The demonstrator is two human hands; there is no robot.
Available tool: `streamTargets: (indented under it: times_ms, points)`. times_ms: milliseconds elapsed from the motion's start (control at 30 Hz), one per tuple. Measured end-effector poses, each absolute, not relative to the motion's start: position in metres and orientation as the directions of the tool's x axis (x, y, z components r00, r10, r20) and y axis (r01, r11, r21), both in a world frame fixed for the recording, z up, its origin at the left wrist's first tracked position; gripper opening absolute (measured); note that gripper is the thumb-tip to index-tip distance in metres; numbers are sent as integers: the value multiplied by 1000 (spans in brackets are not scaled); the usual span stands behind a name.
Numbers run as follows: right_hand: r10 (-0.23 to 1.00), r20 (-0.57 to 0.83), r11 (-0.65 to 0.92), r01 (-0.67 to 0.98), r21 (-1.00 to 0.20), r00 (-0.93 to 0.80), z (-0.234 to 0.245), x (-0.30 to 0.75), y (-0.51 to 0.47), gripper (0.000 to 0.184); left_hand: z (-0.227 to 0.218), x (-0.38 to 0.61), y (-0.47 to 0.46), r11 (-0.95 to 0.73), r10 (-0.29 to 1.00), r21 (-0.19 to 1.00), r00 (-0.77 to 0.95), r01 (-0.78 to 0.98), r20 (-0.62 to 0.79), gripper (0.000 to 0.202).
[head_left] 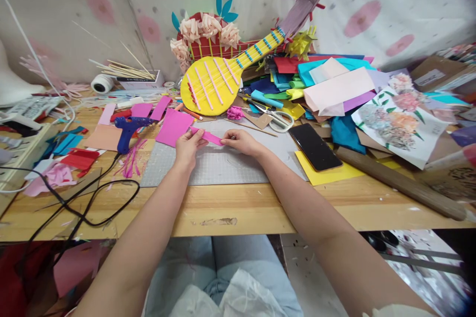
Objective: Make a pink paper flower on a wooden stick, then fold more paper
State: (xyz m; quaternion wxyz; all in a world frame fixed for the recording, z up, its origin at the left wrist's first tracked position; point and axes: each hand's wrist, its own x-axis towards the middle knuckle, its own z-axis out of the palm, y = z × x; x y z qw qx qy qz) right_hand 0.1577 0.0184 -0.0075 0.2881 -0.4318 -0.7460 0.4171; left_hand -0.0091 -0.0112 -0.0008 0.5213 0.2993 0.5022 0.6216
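Observation:
A narrow strip of magenta paper [211, 137] is stretched between my two hands, above the grey cutting mat [230, 171]. My left hand [189, 147] pinches its left end, fingers closed. The right end is in the pinch of my right hand [241, 141]. Just left of my left hand lies a larger magenta sheet [173, 127], partly on the mat. A small crumpled pink paper flower [235, 113] sits beyond my hands. Scissors with pale handles [281, 122] rest past my right hand, on the mat's far edge.
A blue glue gun [128, 131] with a looping black cord stands at left. A yellow paper lute [210, 86] leans at the back. A phone [315, 146] lies on yellow paper at right, near a brown stick [401, 183]. Coloured paper piles [338, 86] fill the back right.

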Motion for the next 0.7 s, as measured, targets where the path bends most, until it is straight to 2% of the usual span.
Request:
streamTargets:
  times_ms: [200, 300, 467, 600, 700]
  points:
    - [895, 93, 348, 554, -757, -435, -11, 165, 23, 38, -4, -9, -10, 37, 949, 941, -284, -336, -138, 27]
    - [910, 82, 334, 601, -726, -407, -9, 169, 24, 43, -4, -8, -11, 24, 948, 946, -292, -324, -124, 29]
    - [875, 177, 393, 446, -804, -451, -4, 163, 17, 39, -2, -3, -15, 29, 960, 954, -258, -299, -110, 29]
    - [843, 106, 353, 395, -848, -527, -6, 153, 12, 36, 0, -2, -16, 33, 973, 956, -208, -293, -98, 27]
    - [844, 52, 316, 415, -853, -534, -8, 152, 12, 34, 0, -4, -16, 19, 972, 944, -216, -330, -95, 24]
